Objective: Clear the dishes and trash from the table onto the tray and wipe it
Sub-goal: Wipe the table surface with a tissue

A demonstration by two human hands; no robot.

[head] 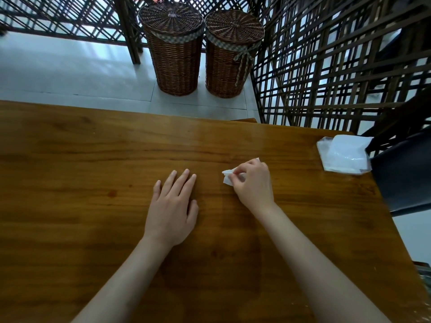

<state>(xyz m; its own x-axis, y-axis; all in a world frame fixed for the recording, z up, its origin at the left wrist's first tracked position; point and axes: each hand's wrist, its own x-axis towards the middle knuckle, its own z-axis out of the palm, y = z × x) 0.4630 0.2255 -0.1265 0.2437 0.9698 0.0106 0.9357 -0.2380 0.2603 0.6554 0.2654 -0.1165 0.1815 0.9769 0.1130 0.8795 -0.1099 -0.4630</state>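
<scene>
A brown wooden table [93,159] fills the lower part of the view. My right hand [254,185] presses a crumpled white tissue [227,177] onto the tabletop right of centre, fingers pinched on it. My left hand [173,206] lies flat on the wood beside it, palm down, fingers slightly spread, holding nothing. No dishes and no tray are in view.
A clear plastic pack of white tissues [344,153] lies at the table's far right corner. A dark chair [403,173] stands against the right edge. Two lidded wicker baskets [177,50] stand on the pale floor beyond the far edge, with dark lattice screens [338,66] behind.
</scene>
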